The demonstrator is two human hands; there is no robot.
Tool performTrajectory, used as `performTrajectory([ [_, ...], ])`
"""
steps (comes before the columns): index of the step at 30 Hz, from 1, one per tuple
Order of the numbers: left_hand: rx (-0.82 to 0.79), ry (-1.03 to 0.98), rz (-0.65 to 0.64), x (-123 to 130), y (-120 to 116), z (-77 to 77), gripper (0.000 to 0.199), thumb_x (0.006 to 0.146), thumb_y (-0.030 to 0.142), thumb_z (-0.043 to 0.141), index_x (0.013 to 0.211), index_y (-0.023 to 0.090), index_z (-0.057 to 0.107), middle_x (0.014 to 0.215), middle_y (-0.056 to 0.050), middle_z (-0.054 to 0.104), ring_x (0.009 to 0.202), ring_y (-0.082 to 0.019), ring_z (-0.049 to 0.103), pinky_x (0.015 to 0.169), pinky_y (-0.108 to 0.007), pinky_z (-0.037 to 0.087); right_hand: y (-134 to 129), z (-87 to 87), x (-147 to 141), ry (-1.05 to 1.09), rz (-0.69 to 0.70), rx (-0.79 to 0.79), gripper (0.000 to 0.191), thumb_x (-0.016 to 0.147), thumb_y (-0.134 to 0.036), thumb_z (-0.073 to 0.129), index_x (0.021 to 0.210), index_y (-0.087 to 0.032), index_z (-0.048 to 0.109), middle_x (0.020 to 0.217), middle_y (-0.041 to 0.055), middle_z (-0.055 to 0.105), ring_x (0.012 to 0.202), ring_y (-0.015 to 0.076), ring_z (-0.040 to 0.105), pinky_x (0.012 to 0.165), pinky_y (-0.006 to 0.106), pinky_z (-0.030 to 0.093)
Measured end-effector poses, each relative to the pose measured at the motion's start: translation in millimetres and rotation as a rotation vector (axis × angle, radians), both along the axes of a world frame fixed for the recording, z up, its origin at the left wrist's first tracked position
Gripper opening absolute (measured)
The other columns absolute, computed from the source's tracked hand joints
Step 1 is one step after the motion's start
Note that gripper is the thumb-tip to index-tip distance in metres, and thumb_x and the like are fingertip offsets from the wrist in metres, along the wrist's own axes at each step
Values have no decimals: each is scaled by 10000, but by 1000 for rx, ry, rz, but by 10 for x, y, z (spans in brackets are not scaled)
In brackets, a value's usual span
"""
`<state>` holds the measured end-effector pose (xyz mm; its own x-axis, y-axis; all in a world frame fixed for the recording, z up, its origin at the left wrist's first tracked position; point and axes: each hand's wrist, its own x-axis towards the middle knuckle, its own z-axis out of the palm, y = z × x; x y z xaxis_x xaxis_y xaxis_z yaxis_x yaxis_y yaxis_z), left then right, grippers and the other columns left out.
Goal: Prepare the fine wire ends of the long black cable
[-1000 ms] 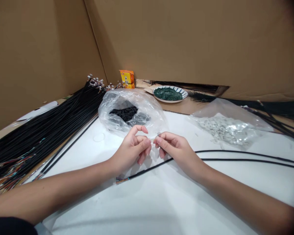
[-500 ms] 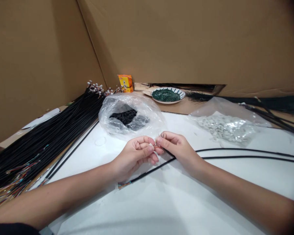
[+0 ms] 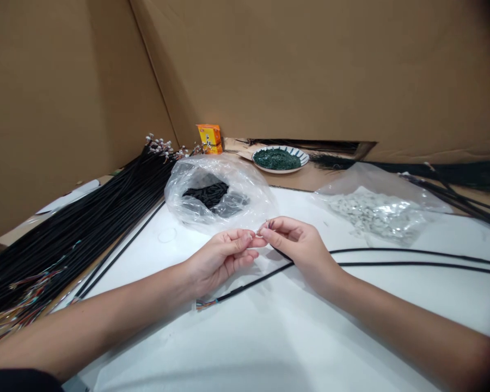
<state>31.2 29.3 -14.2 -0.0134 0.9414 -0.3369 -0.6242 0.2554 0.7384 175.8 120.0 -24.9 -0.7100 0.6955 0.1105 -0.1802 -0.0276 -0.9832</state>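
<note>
My right hand [image 3: 300, 247] pinches the end of a black cable [image 3: 408, 249], and fine loose wires [image 3: 268, 224] stick up above its thumb. My left hand [image 3: 224, 258] meets it at the fingertips, thumb and forefinger closed on what looks like one thin wire; its other fingers are loosely curled. Exactly what lies between the fingertips is too small to see clearly. Below the hands, a second stretch of black cable [image 3: 249, 285] lies on the white tabletop [image 3: 269, 343], with coloured wires [image 3: 206, 305] and a pale connector at its left end.
At left lies a thick bundle of black cables [image 3: 93, 228]. A clear bag of black sleeve pieces [image 3: 206, 195] and a bag of small white parts [image 3: 375, 212] stand behind my hands. Further back are a plate [image 3: 281, 170] of dark green bits, an orange packet [image 3: 209, 139] and cardboard walls [image 3: 294, 65].
My left thumb and forefinger have straightened and drawn together at the tips, and its lower fingers have shifted. My right hand stays nearly still with the cable end.
</note>
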Motion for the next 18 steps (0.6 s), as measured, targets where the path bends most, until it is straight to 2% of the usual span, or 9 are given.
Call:
performTrajectory([
  [3,15,-18,-33,-11,-5,-6,73,844,87,559,821,68,625,798,-37,663,548,-23,624,567,-66,533,-5,29,10,-15,39,4,216,738,-363,702,753,-166,613,732,-8,618,679,104,573,647,217,445],
  [7,31,-26,-83,-35,-8,-66,121,816,166,621,728,95,576,688,-6,622,500,-34,603,498,-78,516,-8,56,33,-12,104,11,221,763,-366,679,742,-164,591,645,-28,551,579,84,512,547,204,390],
  [12,108,-38,-219,-56,10,-140,147,816,238,628,791,101,580,688,-11,625,518,-70,630,500,-124,519,-32,75,41,29,174,19,199,794,-339,655,752,-158,585,602,-38,522,505,58,434,495,194,358],
  [15,119,4,-291,-53,17,-143,293,848,390,557,784,105,577,674,-36,630,524,-118,645,492,-184,522,-56,75,34,-17,145,36,223,798,-368,648,759,-160,579,637,-19,569,509,65,454,478,196,371],
  [18,141,90,-309,-31,3,-126,504,865,575,385,792,111,569,662,-69,636,526,-163,649,487,-245,520,-64,56,30,-61,61,67,239,799,-394,644,784,-163,584,657,-16,581,509,68,467,466,195,383],
])
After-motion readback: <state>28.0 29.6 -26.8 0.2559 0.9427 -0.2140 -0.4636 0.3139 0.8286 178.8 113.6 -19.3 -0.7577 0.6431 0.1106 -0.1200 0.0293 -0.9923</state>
